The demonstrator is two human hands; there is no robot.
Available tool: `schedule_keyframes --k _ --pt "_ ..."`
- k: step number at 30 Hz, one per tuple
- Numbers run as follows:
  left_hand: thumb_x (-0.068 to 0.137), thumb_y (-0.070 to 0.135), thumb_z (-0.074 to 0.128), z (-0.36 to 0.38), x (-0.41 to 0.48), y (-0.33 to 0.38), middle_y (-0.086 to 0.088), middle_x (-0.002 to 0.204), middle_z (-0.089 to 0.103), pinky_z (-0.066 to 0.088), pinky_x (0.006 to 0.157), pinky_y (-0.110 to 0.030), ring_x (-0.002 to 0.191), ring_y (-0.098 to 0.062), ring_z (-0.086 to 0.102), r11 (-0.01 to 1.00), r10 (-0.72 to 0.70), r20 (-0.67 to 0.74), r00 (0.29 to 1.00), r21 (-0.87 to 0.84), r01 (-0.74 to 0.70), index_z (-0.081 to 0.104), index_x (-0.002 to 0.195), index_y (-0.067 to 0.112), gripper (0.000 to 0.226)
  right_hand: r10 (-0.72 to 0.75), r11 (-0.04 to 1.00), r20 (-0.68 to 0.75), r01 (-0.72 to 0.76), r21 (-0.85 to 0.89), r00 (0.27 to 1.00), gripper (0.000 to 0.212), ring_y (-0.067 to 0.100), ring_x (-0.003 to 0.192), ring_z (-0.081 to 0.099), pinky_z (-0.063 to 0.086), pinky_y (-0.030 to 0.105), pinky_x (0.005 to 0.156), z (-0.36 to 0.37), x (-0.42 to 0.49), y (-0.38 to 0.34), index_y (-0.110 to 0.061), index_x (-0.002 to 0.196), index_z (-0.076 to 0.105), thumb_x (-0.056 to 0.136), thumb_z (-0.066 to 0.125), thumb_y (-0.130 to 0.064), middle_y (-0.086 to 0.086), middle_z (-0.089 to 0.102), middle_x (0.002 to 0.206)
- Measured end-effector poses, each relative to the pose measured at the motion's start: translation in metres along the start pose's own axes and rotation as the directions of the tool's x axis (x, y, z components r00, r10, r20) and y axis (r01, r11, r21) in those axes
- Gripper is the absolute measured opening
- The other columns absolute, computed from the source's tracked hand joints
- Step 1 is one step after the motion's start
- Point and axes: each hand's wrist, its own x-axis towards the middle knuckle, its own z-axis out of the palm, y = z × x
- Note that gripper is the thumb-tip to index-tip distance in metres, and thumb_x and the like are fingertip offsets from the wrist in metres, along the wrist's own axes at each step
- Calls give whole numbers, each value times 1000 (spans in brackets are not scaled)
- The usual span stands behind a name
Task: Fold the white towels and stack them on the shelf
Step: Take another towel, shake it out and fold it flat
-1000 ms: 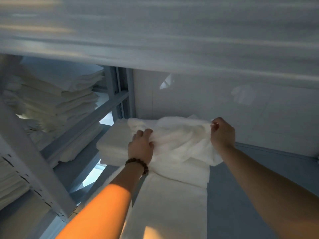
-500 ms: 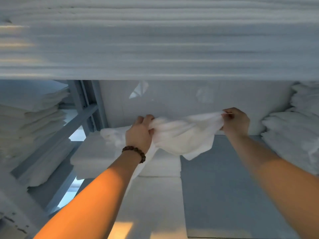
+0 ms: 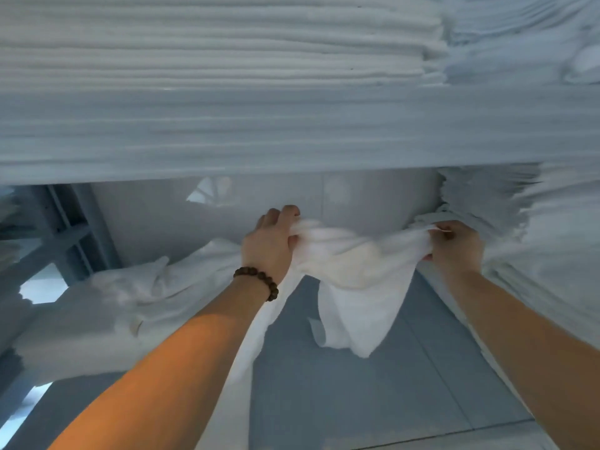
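A loose white towel hangs in the air between my two hands, above the grey shelf board. My left hand, with a bead bracelet at the wrist, grips its left end with curled fingers. My right hand pinches its right end close to the towel stack on the right. The towel's middle sags and its lower edge dangles over the bare board. A folded white towel stack lies on the shelf at the left, its top rumpled.
The upper shelf spans the frame above my hands, loaded with folded white towels. More stacked white towels fill the right side. Grey metal shelf posts stand at the left. A pale wall closes the back.
Both hands have lifted the towel off the left stack and carried it right, over the bare shelf board. The view has swung right, and the right hand now sits beside the right stack.
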Motion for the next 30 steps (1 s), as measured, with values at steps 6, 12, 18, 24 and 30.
schedule_keyframes --k 6,12,18,24,30 --pt "81 6 53 65 6 79 1 99 57 36 61 -29 91 -22 54 999 -27 14 1000 -33 28 47 109 21 32 36 999 87 -38 14 996 12 31 76 67 58 49 72 -51 43 54 -12 88 67 88 55 -11 17 69 89" --pt "78 5 52 117 -12 120 3 102 57 39 59 -30 94 -20 51 999 -39 110 993 -25 42 48 107 21 33 4 991 301 36 -128 954 20 35 85 66 55 52 76 -61 56 119 -5 104 66 89 54 -7 18 68 99" --pt "83 9 50 140 -34 116 4 105 57 41 66 -31 93 -19 53 991 -131 228 965 9 133 50 109 26 31 114 993 436 -93 -70 893 19 26 78 64 59 39 61 -47 37 156 -14 99 65 89 54 -3 15 65 102" --pt "88 14 46 145 -58 92 3 100 59 43 71 -31 90 -20 55 976 -211 378 902 39 212 51 107 26 23 -53 922 630 280 -266 775 39 23 106 56 46 33 90 -38 6 163 -16 117 61 79 70 -19 7 60 117" --pt "90 18 53 132 -55 74 1 93 62 49 73 -33 83 -19 57 930 -269 473 839 -100 354 56 100 25 12 -171 719 865 661 -218 471 105 18 142 14 15 49 115 -18 -24 144 -38 146 17 63 78 -52 -4 15 155"
